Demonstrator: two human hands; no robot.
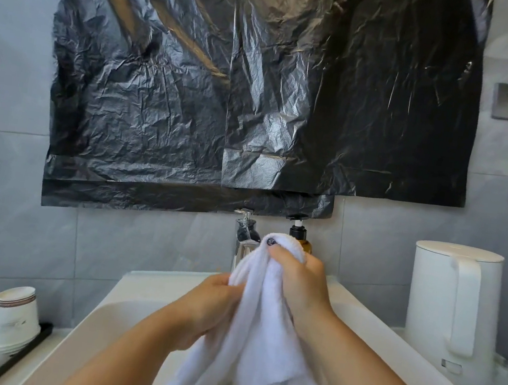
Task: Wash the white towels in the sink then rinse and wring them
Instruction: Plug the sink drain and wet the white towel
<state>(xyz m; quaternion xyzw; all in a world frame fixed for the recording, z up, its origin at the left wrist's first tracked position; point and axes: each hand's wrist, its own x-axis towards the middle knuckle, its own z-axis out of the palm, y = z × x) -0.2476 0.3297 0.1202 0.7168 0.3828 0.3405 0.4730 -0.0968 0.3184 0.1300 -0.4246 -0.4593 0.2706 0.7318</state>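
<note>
Above the sink (147,291), a white towel (254,329) was held bunched; its top was gripped by the right hand (298,283), its side pinched by the left hand (214,304).

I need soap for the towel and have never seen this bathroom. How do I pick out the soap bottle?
Find the black plastic sheet on the wall. Below its lower edge, behind the towel, stands the amber bottle, right of the chrome tap; only it has a black pump.

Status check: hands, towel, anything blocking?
Both hands gripping white towel above sink: left hand mid-fold, right hand at top. Faucet close behind; nothing blocking.
</note>
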